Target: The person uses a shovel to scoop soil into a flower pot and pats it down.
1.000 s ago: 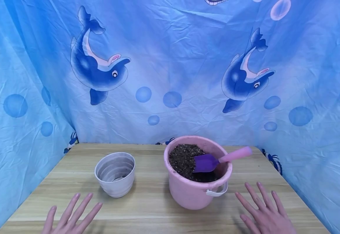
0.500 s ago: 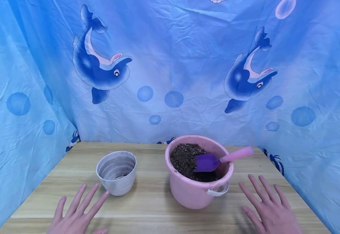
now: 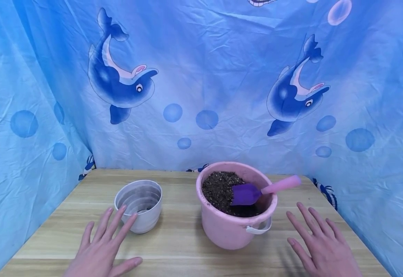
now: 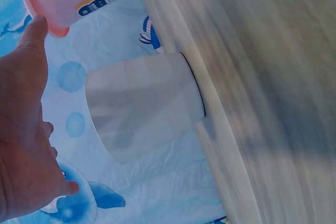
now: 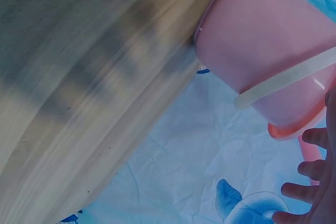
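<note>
My left hand (image 3: 102, 246), fingers spread, hovers just in front of a white ribbed plant pot (image 3: 144, 221); its fingertips overlap the pot's near side in the head view. A little dark matter lies at the pot's bottom. To the right stands a pink bucket (image 3: 222, 231) of dark soil (image 3: 218, 188), its white handle (image 3: 259, 230) hanging down. A trowel with a purple blade (image 3: 245, 194) and pink grip (image 3: 282, 184) lies on the soil, grip over the rim. My right hand (image 3: 322, 246) is spread right of the bucket and holds nothing.
The wooden table (image 3: 180, 246) carries the pot and bucket. A blue dolphin-printed cloth (image 3: 201, 77) hangs behind it and along both sides. In the left wrist view, a label (image 4: 94, 3) shows on the bucket.
My left hand has moved forward and right, closer to the white pot. My right hand has shifted slightly forward. The pot, bucket and trowel stay in place.
</note>
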The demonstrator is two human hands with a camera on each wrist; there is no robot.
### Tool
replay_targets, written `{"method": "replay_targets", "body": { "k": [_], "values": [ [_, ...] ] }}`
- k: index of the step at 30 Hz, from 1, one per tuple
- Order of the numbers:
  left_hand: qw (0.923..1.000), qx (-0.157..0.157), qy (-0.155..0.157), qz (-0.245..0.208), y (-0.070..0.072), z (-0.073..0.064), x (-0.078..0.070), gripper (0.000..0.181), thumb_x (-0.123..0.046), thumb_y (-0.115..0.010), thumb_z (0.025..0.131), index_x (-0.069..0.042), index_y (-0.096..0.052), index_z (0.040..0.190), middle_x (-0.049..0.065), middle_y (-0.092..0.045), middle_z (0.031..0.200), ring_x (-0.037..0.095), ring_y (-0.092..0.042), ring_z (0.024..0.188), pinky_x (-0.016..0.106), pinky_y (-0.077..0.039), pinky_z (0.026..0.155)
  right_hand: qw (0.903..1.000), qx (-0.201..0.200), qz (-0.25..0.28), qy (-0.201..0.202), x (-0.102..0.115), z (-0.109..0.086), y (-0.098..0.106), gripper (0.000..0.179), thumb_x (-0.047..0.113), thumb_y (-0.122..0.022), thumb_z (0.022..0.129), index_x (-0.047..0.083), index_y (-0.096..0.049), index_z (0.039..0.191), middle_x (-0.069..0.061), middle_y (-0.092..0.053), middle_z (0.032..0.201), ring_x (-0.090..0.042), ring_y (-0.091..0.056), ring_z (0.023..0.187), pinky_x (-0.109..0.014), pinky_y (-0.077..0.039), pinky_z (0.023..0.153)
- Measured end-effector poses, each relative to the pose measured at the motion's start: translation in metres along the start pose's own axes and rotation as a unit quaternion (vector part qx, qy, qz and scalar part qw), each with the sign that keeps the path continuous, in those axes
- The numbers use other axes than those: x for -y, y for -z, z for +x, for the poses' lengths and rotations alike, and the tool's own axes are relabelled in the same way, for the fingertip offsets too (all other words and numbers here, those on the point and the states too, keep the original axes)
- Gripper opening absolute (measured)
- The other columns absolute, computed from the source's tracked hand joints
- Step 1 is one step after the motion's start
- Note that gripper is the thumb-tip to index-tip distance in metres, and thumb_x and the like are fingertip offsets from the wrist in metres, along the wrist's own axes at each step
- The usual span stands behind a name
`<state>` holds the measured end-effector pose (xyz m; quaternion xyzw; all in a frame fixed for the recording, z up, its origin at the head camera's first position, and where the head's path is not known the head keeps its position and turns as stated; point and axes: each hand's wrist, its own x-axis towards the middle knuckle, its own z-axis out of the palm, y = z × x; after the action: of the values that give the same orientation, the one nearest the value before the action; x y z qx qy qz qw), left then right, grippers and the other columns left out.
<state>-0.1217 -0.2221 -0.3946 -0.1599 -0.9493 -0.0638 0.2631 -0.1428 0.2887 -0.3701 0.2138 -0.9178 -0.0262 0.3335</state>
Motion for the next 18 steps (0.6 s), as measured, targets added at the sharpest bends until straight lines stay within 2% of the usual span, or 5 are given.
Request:
{"method": "replay_targets", "body": {
  "k": [5, 8, 10, 12, 18],
  "values": [
    [0.9995, -0.024, -0.016, -0.01, -0.003, 0.008, -0.004, 0.106, -0.069, -0.068, 0.072, -0.027, -0.018, 0.155, 0.003, -0.011, 0.162, 0.024, 0.003, 0.148, 0.04, 0.02, 0.115, 0.9999, -0.007, 0.009, -0.006, 0.001, 0.005, 0.002, 0.054, 0.052, -0.052, 0.094, 0.022, -0.052, 0.139, -0.004, -0.036, 0.153, -0.033, -0.046, 0.123, -0.054, -0.038, 0.091],
    [0.9978, -0.051, -0.031, -0.028, -0.005, 0.014, -0.006, 0.108, -0.069, -0.068, 0.07, -0.021, -0.022, 0.155, 0.007, -0.016, 0.16, 0.029, -0.005, 0.147, 0.036, 0.014, 0.117, 0.9998, -0.003, 0.012, -0.018, 0.003, 0.008, 0.003, 0.055, 0.05, -0.054, 0.093, 0.021, -0.051, 0.14, -0.005, -0.038, 0.152, -0.033, -0.046, 0.123, -0.055, -0.038, 0.091],
    [0.9956, -0.064, -0.034, -0.06, -0.007, 0.017, -0.008, 0.11, -0.07, -0.069, 0.069, -0.017, -0.023, 0.154, 0.009, -0.017, 0.16, 0.031, -0.007, 0.147, 0.049, 0.001, 0.119, 0.9996, -0.004, 0.011, -0.024, 0.003, 0.01, 0.004, 0.056, 0.049, -0.055, 0.093, 0.019, -0.05, 0.141, -0.006, -0.04, 0.15, -0.033, -0.046, 0.123, -0.055, -0.039, 0.091],
    [0.9912, -0.082, -0.043, -0.094, -0.009, 0.022, -0.01, 0.112, -0.071, -0.07, 0.069, -0.012, -0.026, 0.153, 0.013, -0.021, 0.158, 0.033, -0.009, 0.146, 0.047, -0.004, 0.12, 0.9994, -0.009, 0.013, -0.03, 0.004, 0.012, 0.004, 0.058, 0.049, -0.054, 0.093, 0.018, -0.048, 0.142, -0.008, -0.041, 0.149, -0.033, -0.046, 0.123, -0.054, -0.039, 0.09],
    [0.9774, -0.113, -0.055, -0.17, -0.01, 0.035, -0.023, 0.121, -0.068, -0.078, 0.06, -0.007, -0.026, 0.152, 0.015, -0.027, 0.155, 0.028, -0.019, 0.144, 0.012, -0.002, 0.113, 0.9966, -0.035, 0.042, -0.061, 0.008, 0.017, 0.005, 0.059, 0.041, -0.06, 0.092, 0.014, -0.048, 0.142, -0.012, -0.044, 0.146, -0.04, -0.051, 0.116, -0.057, -0.043, 0.086]
  ]
}}
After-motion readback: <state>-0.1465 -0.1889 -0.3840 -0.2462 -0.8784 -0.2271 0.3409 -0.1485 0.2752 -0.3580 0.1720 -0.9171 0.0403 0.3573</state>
